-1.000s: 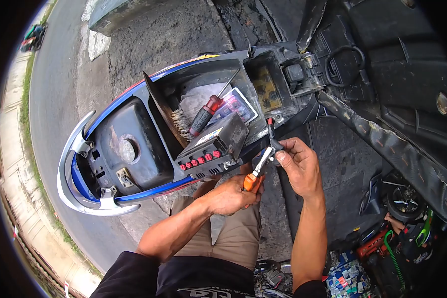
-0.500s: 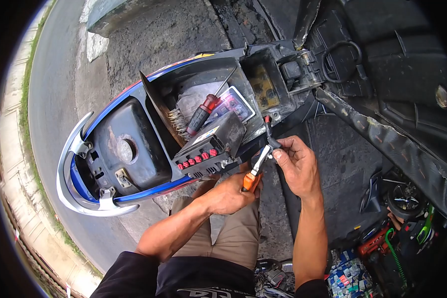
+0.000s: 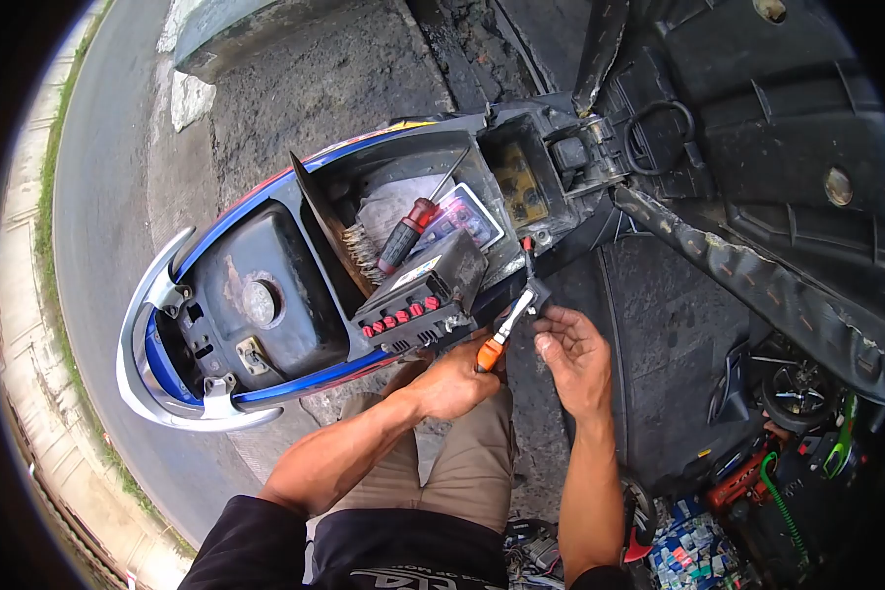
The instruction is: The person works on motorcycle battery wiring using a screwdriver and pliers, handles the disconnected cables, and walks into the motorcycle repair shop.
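Observation:
My left hand [image 3: 454,381] is wrapped around the orange handle of a pair of pliers [image 3: 492,353]. Their silver jaws point up and right and meet a black cable [image 3: 532,269] with a red tip, beside the scooter body. Just below this cable, my right hand [image 3: 575,359] has its thumb and curled fingers close together; whatever lies between them is hidden. A black box with red knobs [image 3: 418,300] rests on the edge of the storage compartment. Inside the compartment lie a red and black screwdriver [image 3: 408,234] and a clear-lidded case [image 3: 470,215].
The scooter's fuel tank [image 3: 256,295] and silver grab rail [image 3: 140,364] are at the left. Its raised black seat [image 3: 796,147] fills the upper right. Tools and small parts [image 3: 693,546] lie on the ground at the lower right, near a green coiled hose [image 3: 782,511].
My right hand has moved down from the cable, where its fingers were pinching it. My left hand keeps the pliers at the cable. The view has shifted slightly.

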The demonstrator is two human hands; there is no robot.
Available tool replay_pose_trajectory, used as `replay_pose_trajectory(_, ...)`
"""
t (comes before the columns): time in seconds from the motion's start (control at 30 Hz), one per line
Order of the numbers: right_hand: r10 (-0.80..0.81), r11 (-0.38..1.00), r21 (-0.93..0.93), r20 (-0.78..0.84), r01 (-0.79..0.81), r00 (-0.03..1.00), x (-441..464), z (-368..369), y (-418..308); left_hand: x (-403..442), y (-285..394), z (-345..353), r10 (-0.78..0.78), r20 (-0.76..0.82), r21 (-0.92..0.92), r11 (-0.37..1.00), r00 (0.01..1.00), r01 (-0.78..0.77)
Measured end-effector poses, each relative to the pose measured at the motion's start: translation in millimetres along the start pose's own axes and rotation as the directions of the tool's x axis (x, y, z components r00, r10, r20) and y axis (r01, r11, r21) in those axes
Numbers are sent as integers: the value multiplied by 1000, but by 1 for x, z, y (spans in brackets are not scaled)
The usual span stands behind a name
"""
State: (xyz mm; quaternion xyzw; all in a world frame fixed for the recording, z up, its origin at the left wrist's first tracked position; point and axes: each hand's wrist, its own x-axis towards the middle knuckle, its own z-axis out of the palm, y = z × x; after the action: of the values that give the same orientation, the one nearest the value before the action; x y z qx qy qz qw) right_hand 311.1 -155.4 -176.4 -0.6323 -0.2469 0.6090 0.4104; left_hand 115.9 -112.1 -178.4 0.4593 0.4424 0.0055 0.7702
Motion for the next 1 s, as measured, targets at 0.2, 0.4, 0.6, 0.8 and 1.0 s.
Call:
replay_pose_trajectory(0.2,-110,994,-18,-26,110,994,15,11,8,-2,-1,-6,-54,72,-50,997,996,58)
replay_pose_trajectory(0.4,-499,625,-650,92,432,862,39,2,-6,-1,-2,-11,-87,158,-170,979,984,114)
replay_pose_trajectory(0.6,-757,252,-712,277,656,592,59,-9,4,-2,-3,-11,-40,208,-343,933,977,111)
replay_pose_trajectory(0.8,-540,598,-623,151,504,828,40,9,6,-3,-17,-12,-33,295,-556,807,955,200)
replay_pose_trajectory(1.0,-387,821,-478,-62,313,920,8,8,10,0,-14,-5,-18,236,-455,881,972,127)
